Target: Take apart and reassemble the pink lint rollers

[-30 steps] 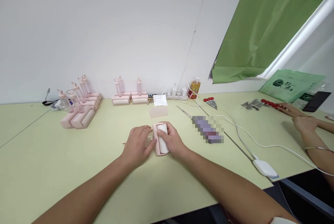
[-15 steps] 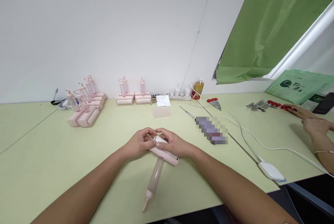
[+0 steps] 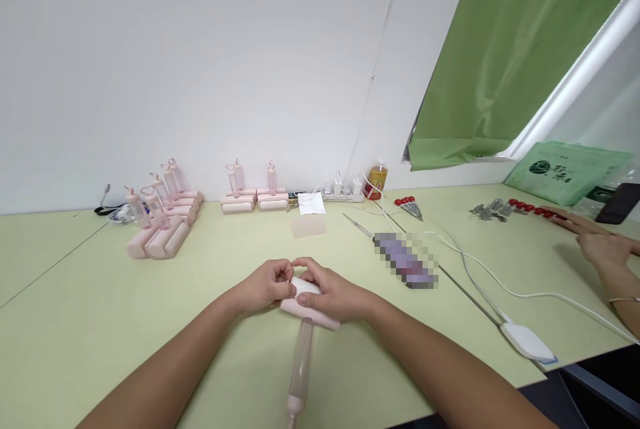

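Observation:
Over the front of the table I hold a pink lint roller (image 3: 311, 319) with a white roll (image 3: 303, 285) and a clear pinkish handle (image 3: 301, 362) that points toward me. My right hand (image 3: 334, 292) wraps over its head, thumb lying on the white roll. At the left end of the roll, my left hand (image 3: 267, 287) is closed in a pinch, fingertips touching it; the exact grip is partly hidden. The handle's tip runs off the bottom of the picture.
Several similar pink lint rollers (image 3: 167, 239) stand at the left and back. A pale box (image 3: 309, 225), power strip (image 3: 345, 198), bottle (image 3: 376, 179), blurred purple item (image 3: 403, 259) and white cable (image 3: 525, 295) lie beyond. Another person's hand (image 3: 603, 249) is at the right, near red-handled tools (image 3: 523, 205).
The lint roller has turned slightly, its handle swinging from a lower-left slant to nearly straight toward me. Both hands stay on it. The whole view has shifted a little, the table sitting lower.

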`<action>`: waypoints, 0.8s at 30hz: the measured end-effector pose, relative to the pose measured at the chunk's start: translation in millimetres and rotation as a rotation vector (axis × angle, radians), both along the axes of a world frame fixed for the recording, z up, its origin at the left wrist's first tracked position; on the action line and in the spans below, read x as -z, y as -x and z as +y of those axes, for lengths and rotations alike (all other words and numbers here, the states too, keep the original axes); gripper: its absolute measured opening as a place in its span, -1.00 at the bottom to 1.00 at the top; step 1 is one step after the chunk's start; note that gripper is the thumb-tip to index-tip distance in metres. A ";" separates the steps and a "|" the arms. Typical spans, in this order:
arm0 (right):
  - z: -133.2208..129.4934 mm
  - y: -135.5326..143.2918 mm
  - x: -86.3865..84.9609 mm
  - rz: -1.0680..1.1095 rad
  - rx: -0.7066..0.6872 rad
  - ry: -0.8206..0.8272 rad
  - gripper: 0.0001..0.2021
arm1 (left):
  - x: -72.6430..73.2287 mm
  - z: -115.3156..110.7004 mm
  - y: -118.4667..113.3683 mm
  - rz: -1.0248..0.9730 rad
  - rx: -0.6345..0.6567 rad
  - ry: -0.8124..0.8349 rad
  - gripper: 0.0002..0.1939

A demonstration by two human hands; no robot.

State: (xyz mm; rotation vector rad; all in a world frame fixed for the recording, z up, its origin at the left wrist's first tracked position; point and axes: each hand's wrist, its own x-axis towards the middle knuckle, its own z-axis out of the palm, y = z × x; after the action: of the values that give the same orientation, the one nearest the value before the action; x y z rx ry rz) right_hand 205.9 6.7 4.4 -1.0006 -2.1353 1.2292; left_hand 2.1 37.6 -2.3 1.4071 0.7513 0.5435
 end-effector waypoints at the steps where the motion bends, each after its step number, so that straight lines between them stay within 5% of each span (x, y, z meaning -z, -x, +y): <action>1: -0.4 1.2 -0.8 -0.007 0.002 -0.023 -0.49 | -0.6 0.7 -0.3 0.005 -0.002 -0.013 -0.75; 13: -2.8 20.2 4.9 -0.034 0.039 -0.313 -0.58 | -2.5 11.2 6.8 0.048 0.008 0.039 -0.69; 24: 4.2 25.9 15.0 -0.083 0.284 -0.402 -0.68 | 9.8 14.2 -1.9 -0.101 -0.162 0.013 -0.59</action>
State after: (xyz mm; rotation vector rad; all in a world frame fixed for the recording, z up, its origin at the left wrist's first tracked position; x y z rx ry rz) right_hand 180.0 10.9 -10.6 -1.1342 -2.0960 0.6029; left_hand 4.0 51.8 -12.1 1.3035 0.7900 0.7296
